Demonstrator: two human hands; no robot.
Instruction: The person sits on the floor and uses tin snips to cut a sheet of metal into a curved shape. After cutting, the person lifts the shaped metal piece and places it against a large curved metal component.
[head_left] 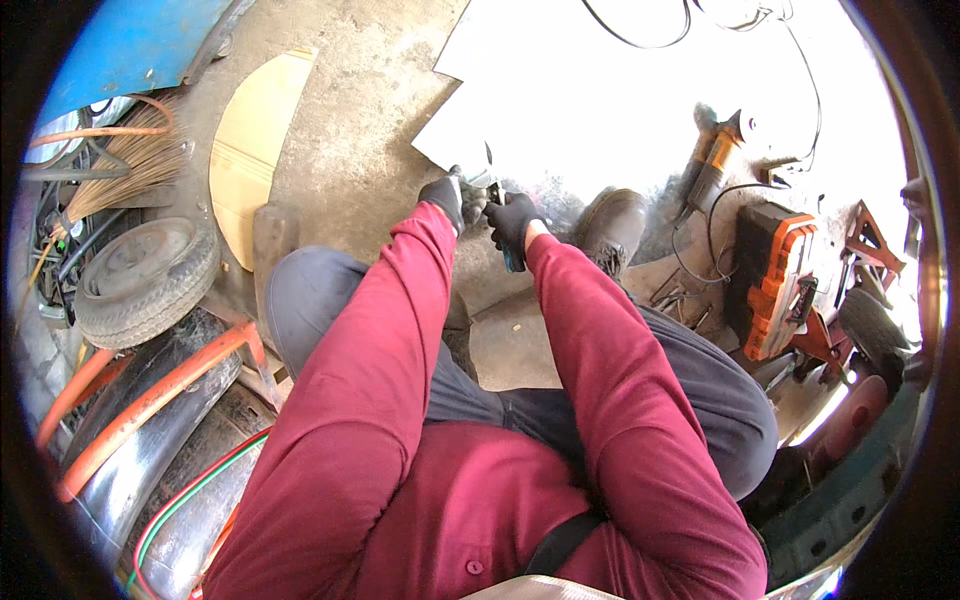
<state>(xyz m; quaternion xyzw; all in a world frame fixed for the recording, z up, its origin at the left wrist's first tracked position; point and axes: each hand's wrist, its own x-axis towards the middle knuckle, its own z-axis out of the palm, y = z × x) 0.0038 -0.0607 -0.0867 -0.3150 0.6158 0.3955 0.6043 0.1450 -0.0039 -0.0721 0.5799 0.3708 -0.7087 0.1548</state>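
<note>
A large bright sheet (560,90) with a notched left edge lies ahead of me, washed out by the light. My left hand (443,197), in a dark glove, is closed at its near edge, its fingertips against the sheet's border. Beside it my gloved right hand (513,220) grips blue-handled snips (514,263). Their handle end shows below the fist, and the metal jaws point forward at the sheet's edge. A narrow curled sliver stands up just beyond the jaws. Glare and the gloves hide exactly where the jaws meet the sheet.
An angle grinder (716,160) with its cord rests on the sheet at right. Near it stands a black and orange toolbox (772,282). To the left are a wheel (150,275), a straw broom (125,180), a cardboard piece (255,150) and an orange tubular frame (160,400).
</note>
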